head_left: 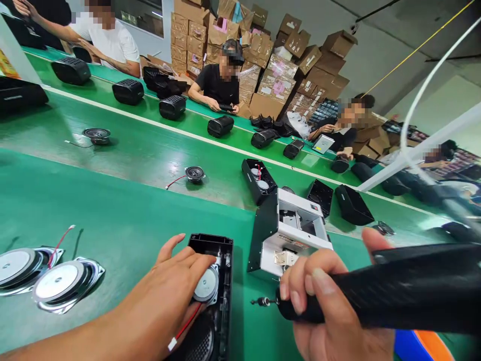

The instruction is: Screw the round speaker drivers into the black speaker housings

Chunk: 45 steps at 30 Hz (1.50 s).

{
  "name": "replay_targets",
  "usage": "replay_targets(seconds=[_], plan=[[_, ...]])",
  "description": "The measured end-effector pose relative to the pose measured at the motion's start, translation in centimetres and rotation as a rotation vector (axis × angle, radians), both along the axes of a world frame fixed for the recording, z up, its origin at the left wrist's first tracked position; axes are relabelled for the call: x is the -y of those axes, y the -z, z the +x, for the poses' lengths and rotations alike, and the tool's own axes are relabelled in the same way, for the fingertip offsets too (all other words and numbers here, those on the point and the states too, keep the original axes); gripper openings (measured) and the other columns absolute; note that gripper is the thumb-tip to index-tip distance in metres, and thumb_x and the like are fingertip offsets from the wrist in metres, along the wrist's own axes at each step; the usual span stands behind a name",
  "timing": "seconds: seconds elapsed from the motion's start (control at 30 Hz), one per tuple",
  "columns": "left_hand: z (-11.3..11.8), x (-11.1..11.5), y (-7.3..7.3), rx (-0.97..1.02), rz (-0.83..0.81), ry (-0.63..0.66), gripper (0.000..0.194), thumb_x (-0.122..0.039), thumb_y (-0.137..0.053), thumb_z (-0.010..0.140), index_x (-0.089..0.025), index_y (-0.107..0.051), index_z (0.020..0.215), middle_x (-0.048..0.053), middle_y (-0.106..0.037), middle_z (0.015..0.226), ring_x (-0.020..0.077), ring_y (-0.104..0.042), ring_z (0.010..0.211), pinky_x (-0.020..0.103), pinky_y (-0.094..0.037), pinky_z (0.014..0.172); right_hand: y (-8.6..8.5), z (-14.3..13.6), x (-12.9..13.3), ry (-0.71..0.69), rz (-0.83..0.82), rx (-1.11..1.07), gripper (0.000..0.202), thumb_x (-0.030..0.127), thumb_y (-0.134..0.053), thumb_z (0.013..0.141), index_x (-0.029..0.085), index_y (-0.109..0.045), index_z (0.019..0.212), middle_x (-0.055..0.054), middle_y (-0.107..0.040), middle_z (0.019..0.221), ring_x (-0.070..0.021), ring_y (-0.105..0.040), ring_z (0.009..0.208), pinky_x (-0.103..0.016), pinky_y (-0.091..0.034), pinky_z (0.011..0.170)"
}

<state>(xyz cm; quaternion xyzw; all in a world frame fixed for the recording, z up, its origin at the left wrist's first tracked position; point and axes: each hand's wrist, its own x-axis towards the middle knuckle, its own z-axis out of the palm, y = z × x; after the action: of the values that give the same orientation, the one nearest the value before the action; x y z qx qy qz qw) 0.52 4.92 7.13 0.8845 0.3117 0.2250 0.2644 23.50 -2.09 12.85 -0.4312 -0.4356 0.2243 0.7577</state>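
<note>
My left hand (171,288) lies over a round silver-backed speaker driver (206,285), its fingers curled onto the rim and holding it in a black speaker housing (225,311). A red wire with a white plug (172,344) hangs out beneath that hand. Below the driver, a mesh-covered round opening shows inside the housing. On the right, my right hand (325,301) is closed around a black electric screwdriver (409,286). Its bit (259,302) points left toward the housing, apart from it. My hand hides part of the driver.
A white-and-black screw feeder (296,225) stands behind my right hand. Two loose speaker drivers (60,286) lie at left. Beyond, a green conveyor (143,155) carries drivers and housings. Several people sit across it, before stacked cartons (278,75). A blue-and-orange bin (417,346) is at lower right.
</note>
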Motion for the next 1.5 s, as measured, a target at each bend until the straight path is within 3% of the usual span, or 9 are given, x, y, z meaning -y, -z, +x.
replay_targets(seconds=[0.17,0.37,0.63,0.8,0.97,1.2,1.3,1.4,1.5], plan=[[1.0,-0.4,-0.3,0.024,-0.103,-0.086,0.035,-0.011,-0.056,0.095,-0.029,-0.072,0.119,-0.001,-0.083,0.118,0.0279,-0.078,0.117,0.062,-0.021,0.136,-1.3,-3.1,-3.2,-0.034,0.161,-0.052,0.062,0.015,-0.076,0.109,0.041,-0.049,0.158,0.012,-0.066,0.073,-0.0137,-0.059,0.054,-0.027,-0.061,0.061],[1.1,-1.0,-0.1,0.019,-0.142,-0.067,0.035,-0.012,-0.057,0.092,-0.026,-0.075,0.119,0.002,-0.085,0.118,0.0299,-0.079,0.12,0.063,-0.026,0.134,1.2,-4.0,-6.1,-0.157,0.123,-0.016,0.063,0.021,-0.073,0.116,0.041,-0.043,0.167,0.01,-0.064,0.085,-0.0116,-0.061,0.062,-0.025,-0.06,0.063],[1.2,-0.9,1.5,0.033,-0.128,-0.109,0.045,-0.007,-0.059,0.091,-0.028,-0.076,0.127,0.001,-0.085,0.125,0.0298,-0.08,0.123,0.061,-0.027,0.132,3.7,-3.8,-6.6,-0.174,0.0,0.038,0.067,0.021,-0.07,0.115,0.035,-0.035,0.17,0.01,-0.063,0.084,-0.0146,-0.057,0.063,-0.029,-0.053,0.063],[1.1,-0.8,2.2,0.018,0.07,-0.086,0.054,0.0,-0.056,0.088,-0.029,-0.065,0.133,-0.001,-0.084,0.128,0.0285,-0.081,0.121,0.058,-0.028,0.125,4.0,-3.6,-6.7,-0.143,-0.04,0.062,0.071,0.02,-0.072,0.111,0.033,-0.034,0.17,0.01,-0.062,0.083,-0.0171,-0.056,0.065,-0.035,-0.054,0.071],[0.9,-0.5,3.0,-0.002,0.185,-0.095,0.054,-0.001,-0.055,0.092,-0.03,-0.059,0.138,-0.001,-0.083,0.128,0.0268,-0.082,0.117,0.054,-0.028,0.125,4.0,-3.7,-6.9,-0.162,-0.025,0.033,0.069,0.019,-0.072,0.11,0.034,-0.036,0.167,0.01,-0.062,0.083,-0.0161,-0.056,0.063,-0.032,-0.054,0.066],[0.9,-0.6,2.7,-0.042,0.08,-0.11,0.052,0.0,-0.056,0.091,-0.029,-0.067,0.133,0.001,-0.084,0.126,0.0276,-0.081,0.118,0.055,-0.026,0.127,4.4,-3.8,-7.1,-0.167,-0.021,0.051,0.069,0.018,-0.072,0.111,0.036,-0.037,0.168,0.011,-0.063,0.084,-0.0149,-0.058,0.061,-0.033,-0.058,0.071],[0.9,-0.6,3.1,-0.049,-0.002,-0.13,0.059,-0.002,-0.061,0.085,-0.032,-0.07,0.136,0.001,-0.085,0.129,0.0287,-0.079,0.121,0.058,-0.026,0.134,4.7,-3.7,-7.1,-0.159,-0.032,0.076,0.053,0.026,-0.074,0.113,0.032,-0.048,0.158,0.009,-0.063,0.082,-0.0168,-0.06,0.061,-0.035,-0.058,0.067],[1.1,-0.6,3.3,-0.07,-0.005,-0.124,0.062,-0.004,-0.063,0.082,-0.032,-0.072,0.137,0.003,-0.085,0.132,0.0302,-0.078,0.126,0.06,-0.03,0.138,5.2,-3.5,-7.1,-0.17,-0.062,0.087,0.021,0.033,-0.076,0.113,0.029,-0.062,0.129,0.005,-0.062,0.083,-0.0193,-0.066,0.068,-0.035,-0.059,0.067],[1.4,-0.7,2.4,-0.094,-0.061,-0.112,0.063,-0.002,-0.06,0.078,-0.029,-0.075,0.133,0.005,-0.085,0.128,0.0322,-0.078,0.125,0.068,-0.032,0.136,5.8,-3.4,-7.1,-0.19,-0.063,0.095,0.016,0.033,-0.076,0.112,0.027,-0.062,0.118,0.004,-0.062,0.085,-0.0178,-0.062,0.067,-0.034,-0.058,0.064]])
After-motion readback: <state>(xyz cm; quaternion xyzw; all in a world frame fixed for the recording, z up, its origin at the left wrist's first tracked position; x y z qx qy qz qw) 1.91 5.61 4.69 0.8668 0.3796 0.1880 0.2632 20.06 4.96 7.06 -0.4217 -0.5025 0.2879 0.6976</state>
